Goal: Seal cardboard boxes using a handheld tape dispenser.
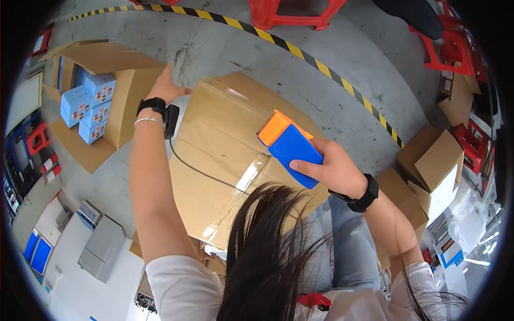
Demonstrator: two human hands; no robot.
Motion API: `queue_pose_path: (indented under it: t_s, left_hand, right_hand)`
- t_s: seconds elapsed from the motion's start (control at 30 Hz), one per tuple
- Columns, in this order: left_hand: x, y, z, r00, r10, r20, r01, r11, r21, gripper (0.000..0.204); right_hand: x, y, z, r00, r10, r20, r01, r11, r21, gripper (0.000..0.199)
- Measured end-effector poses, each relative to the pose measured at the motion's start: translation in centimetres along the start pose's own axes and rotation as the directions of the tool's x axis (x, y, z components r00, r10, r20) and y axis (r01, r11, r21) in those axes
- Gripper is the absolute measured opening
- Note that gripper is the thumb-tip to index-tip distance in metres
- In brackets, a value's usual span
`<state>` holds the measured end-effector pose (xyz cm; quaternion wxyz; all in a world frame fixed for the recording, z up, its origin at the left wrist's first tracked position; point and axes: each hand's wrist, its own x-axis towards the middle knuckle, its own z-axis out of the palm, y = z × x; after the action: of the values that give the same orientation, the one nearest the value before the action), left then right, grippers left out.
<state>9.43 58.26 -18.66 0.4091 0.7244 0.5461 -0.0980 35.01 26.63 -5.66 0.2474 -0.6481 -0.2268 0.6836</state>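
Observation:
My right hand (337,167) grips a blue and orange block-shaped object (296,155), its thumb lying across the blue side; the exact kind is unclear. It is held above a large closed cardboard box (214,144), which has shiny clear tape along its middle seam. My left hand (167,88) reaches forward past that box's left far corner, thumb spread sideways, with nothing visible in it. Close to its fingers is the flap edge of an open cardboard box (126,101). Inside that open box are several light blue printed cartons (88,107).
Yellow and black tape (294,50) curves across the grey floor. Red plastic stools (294,13) stand at the far side and right. Open cardboard boxes (428,166) sit at the right. A thin cable (206,175) runs from my left wrist device. Dark hair hangs over the near box edge.

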Motion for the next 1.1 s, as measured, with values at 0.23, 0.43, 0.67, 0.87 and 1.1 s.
queue_pose_path:
  t_s: [0.23,0.43,0.67,0.87,1.1]
  left_hand:
    - [-4.4,4.8,0.7,0.902,0.038,0.43,0.156,0.901,-0.406,0.062]
    - [-4.8,4.4,2.8,0.954,-0.099,0.282,0.227,0.854,-0.468,0.063]
    - [-14.6,9.8,9.8,0.832,0.105,-0.545,-0.029,0.989,0.147,0.09]
    - [-30.7,19.4,26.0,0.975,-0.199,-0.102,0.218,0.946,0.242,0.118]
    - [-30.6,17.5,35.6,0.956,-0.08,-0.282,0.144,0.966,0.214,0.106]
  right_hand:
    - [0.0,-0.2,-0.6,0.998,0.05,-0.04,-0.056,0.987,-0.149,0.043]
    - [-0.3,-0.5,-0.2,0.998,0.049,-0.027,-0.053,0.984,-0.168,0.045]
    - [-0.1,0.7,-1.4,1.0,0.002,-0.017,-0.004,0.993,-0.117,0.048]
    - [0.7,0.8,-1.3,0.997,-0.079,-0.021,0.077,0.993,-0.088,0.053]
    - [0.4,1.1,-0.8,0.994,-0.111,0.017,0.112,0.988,-0.104,0.049]
